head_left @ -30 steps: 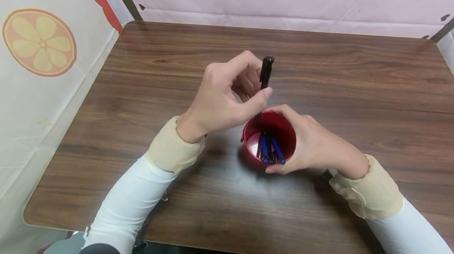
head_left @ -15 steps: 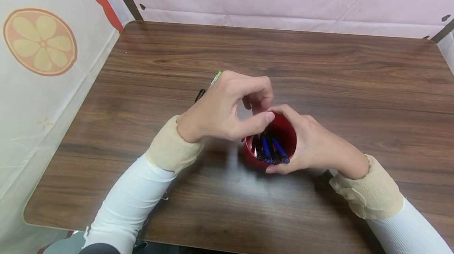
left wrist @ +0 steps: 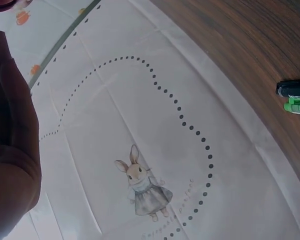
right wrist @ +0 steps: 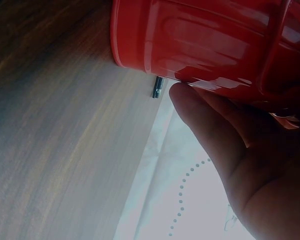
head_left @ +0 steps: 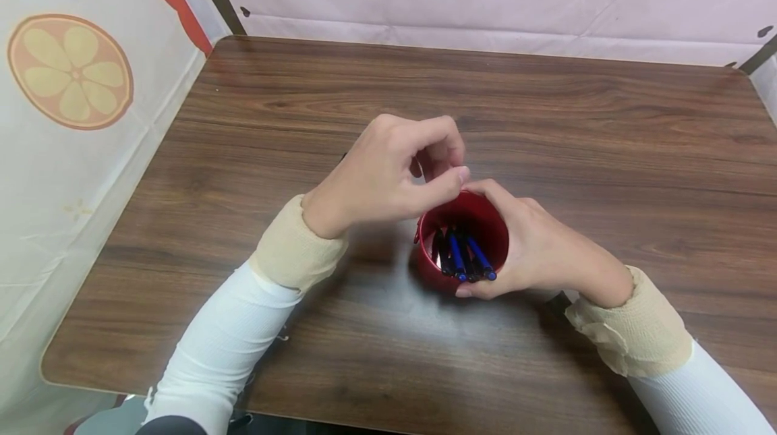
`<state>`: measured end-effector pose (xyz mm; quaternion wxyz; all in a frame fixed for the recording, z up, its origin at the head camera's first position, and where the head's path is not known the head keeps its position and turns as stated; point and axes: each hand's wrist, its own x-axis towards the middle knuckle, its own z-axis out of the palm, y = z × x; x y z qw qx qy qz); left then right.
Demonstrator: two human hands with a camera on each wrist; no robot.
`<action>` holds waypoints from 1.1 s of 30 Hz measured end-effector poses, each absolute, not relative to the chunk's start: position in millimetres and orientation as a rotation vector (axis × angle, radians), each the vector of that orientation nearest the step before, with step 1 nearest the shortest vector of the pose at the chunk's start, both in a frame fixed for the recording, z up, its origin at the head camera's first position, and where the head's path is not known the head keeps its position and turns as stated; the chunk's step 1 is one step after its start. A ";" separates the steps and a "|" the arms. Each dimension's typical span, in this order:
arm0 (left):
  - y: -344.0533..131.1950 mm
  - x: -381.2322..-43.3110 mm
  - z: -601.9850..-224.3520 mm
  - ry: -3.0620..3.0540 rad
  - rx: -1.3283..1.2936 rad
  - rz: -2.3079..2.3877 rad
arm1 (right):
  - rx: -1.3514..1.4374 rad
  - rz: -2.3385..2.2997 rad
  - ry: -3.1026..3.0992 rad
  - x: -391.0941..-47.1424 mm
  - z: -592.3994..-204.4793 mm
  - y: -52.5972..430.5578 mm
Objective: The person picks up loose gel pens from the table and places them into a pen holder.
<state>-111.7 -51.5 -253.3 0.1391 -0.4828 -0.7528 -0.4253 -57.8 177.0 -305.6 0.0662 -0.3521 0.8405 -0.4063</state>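
Along the far edge, a pale printed sheet (head_left: 485, 10) is standing as a backdrop; in front of it the brown wooden table (head_left: 577, 125) is spreading out beneath both hands; the right hand (head_left: 540, 243) is grasping the red cup (head_left: 485, 219), thumb on the near side and fingers round the far side, presumably steadying it for the other hand's work; the left hand (head_left: 391, 175) is hovering by the cup's far-left rim, released, its fingers loosely bent and nothing showing between them, though whether a fingertip is touching the rim I cannot tell; the cup itself is sitting around the middle of the table, mouth facing up, likely so its contents are easy to get at; inside it, blue and black pens (head_left: 458, 257) are leaning together against the near wall, a loose fit apparently letting them slant; out past the left hand, a black pen (left wrist: 294, 88) and a green-ended pen (left wrist: 299, 107) are lying side by side on the table, perhaps handy for reaching.
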 end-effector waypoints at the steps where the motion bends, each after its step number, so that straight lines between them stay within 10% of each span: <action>1: -52.1 -112.2 -253.4 -2.191 -1.390 -1.225 | -1.062 -1.224 2.537 -57.8 -305.7 177.0; 33: -57.0 -118.4 -256.5 -2.647 -1.024 -0.904 | -1.078 -1.245 2.530 -58.3 -306.1 177.2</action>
